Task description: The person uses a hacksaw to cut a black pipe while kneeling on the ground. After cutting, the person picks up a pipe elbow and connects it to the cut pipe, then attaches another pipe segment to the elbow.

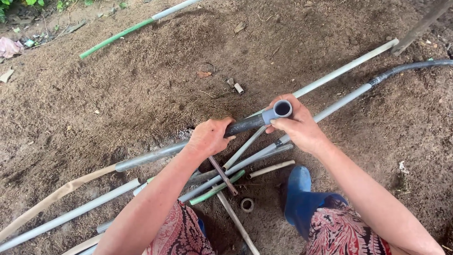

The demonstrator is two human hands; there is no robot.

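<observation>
My left hand (209,137) grips a dark grey pipe (155,155) that runs from the lower left up to the middle of the view. On the pipe's far end sits a light grey elbow fitting (279,111) with its round mouth facing up. My right hand (298,127) holds that fitting, fingers wrapped under and around it. Both hands are above a loose pile of pipes on bare brown soil.
Several grey, white and green pipes (245,163) lie crossed beneath the hands. A small pipe ring (247,204) rests on the soil by a blue rubber boot (298,189). A green-and-white pole (132,28) lies top left; a black corrugated hose (410,67) runs off right.
</observation>
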